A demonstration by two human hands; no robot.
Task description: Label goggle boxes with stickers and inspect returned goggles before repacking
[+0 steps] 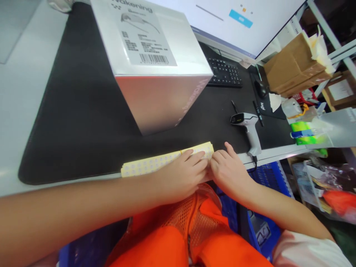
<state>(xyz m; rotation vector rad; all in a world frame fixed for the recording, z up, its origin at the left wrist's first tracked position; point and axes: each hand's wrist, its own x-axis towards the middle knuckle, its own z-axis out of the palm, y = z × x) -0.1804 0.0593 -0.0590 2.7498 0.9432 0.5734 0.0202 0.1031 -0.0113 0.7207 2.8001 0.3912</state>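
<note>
A yellow bundle of sticker sheets [150, 164], patterned with rows of small pale dots, lies along the front edge of the desk. Across its right part rests my left hand [185, 176], its fingers curled over the sheets. My right hand [230, 172] is closed at the bundle's right end, touching my left hand, with one digit sticking up. What its fingers pinch is hidden. Behind the sheets stands a silver box [167, 104] with a printed label and barcode on top, apart from both hands.
A barcode scanner [251, 133] lies right of my hands, near a pen [258, 113]. Farther back are a keyboard [225, 72], a mouse [261, 89], a monitor [217, 22] and a cardboard box [294, 65]. Blue crates [274, 178] stand below the desk edge.
</note>
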